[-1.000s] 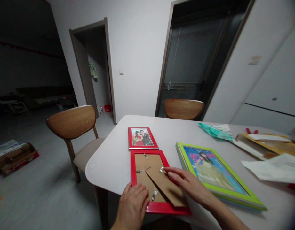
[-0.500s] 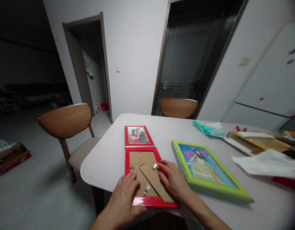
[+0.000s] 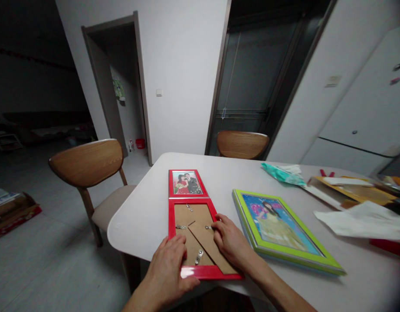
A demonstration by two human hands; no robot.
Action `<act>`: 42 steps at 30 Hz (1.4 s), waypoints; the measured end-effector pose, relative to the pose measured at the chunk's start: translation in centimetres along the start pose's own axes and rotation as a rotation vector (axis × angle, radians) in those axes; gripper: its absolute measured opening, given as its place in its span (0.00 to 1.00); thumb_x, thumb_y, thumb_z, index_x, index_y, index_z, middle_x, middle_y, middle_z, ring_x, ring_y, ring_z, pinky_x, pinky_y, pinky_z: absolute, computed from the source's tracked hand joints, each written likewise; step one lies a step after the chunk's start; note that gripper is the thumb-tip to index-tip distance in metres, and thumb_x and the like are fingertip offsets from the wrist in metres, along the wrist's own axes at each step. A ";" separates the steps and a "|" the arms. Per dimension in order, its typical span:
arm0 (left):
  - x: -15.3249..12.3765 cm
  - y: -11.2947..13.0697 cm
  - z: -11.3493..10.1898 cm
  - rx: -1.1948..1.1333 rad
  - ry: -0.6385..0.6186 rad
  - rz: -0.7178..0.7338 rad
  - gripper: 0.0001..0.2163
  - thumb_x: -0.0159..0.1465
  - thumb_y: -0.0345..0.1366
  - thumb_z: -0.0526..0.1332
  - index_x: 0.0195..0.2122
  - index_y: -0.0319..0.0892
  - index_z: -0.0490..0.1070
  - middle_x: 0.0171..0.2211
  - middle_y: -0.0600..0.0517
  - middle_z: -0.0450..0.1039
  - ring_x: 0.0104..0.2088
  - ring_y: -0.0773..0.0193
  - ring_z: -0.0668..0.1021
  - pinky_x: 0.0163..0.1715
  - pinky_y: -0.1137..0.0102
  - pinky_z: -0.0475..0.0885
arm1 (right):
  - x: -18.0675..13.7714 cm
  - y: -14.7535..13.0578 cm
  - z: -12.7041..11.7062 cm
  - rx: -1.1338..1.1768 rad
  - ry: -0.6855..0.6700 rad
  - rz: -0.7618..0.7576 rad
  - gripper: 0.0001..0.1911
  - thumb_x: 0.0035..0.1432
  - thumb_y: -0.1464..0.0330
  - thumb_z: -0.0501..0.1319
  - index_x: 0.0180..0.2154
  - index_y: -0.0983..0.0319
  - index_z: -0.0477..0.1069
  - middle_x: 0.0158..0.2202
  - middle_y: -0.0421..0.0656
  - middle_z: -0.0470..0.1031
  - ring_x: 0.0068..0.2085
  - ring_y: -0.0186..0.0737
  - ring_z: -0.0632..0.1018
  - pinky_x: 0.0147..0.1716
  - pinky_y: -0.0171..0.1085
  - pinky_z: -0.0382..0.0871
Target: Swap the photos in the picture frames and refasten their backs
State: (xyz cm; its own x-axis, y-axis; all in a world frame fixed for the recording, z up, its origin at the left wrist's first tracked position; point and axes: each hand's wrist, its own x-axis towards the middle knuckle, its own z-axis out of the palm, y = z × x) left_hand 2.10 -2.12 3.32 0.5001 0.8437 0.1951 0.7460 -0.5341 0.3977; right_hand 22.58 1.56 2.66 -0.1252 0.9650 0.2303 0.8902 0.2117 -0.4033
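A red picture frame lies face down near the table's front edge, its brown cardboard back and fold-out stand showing. My left hand lies on the frame's lower left corner, fingers curled over the cardboard and the red edge. My right hand rests on the frame's right side, fingertips pinched at a small metal clip. A smaller red frame with a photo of two people lies face up just beyond it.
A green-framed picture lies to the right on the white table. Papers, a teal bag and yellow frames sit at the far right. Wooden chairs stand at the left and the far side.
The view has shifted slightly. My right hand drew back from the cardboard stand to the frame's right edge and closed its fingertips on the clip. My left hand slid onto the lower edge.
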 end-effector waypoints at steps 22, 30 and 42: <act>-0.2 -0.3 -0.1 -0.110 0.028 0.048 0.15 0.40 0.36 0.68 0.28 0.42 0.66 0.46 0.48 0.67 0.47 0.55 0.68 0.50 0.58 0.60 | 2.8 -5.7 2.3 -0.031 -0.076 -0.329 0.12 0.55 0.68 0.51 0.32 0.59 0.72 0.30 0.42 0.67 0.35 0.35 0.66 0.34 0.34 0.56; -0.2 -0.5 0.0 -0.115 0.015 0.026 0.15 0.40 0.35 0.68 0.28 0.42 0.67 0.47 0.47 0.67 0.49 0.55 0.67 0.52 0.59 0.58 | 3.1 -6.5 1.9 -0.019 -0.086 -0.216 0.14 0.55 0.65 0.51 0.25 0.61 0.72 0.27 0.43 0.68 0.31 0.34 0.67 0.30 0.32 0.56; -0.3 -0.7 0.4 -0.136 0.023 0.007 0.13 0.40 0.35 0.68 0.26 0.42 0.67 0.46 0.48 0.69 0.48 0.56 0.68 0.52 0.59 0.57 | 3.4 -7.3 1.8 -0.073 -0.091 -0.198 0.12 0.53 0.71 0.51 0.24 0.61 0.72 0.27 0.43 0.70 0.31 0.35 0.68 0.29 0.33 0.55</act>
State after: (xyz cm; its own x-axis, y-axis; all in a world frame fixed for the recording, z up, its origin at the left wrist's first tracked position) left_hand 1.64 -2.01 2.68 0.4936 0.8420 0.2179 0.6756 -0.5290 0.5136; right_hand 14.87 3.53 4.81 -0.3369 0.9162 0.2171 0.8730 0.3903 -0.2923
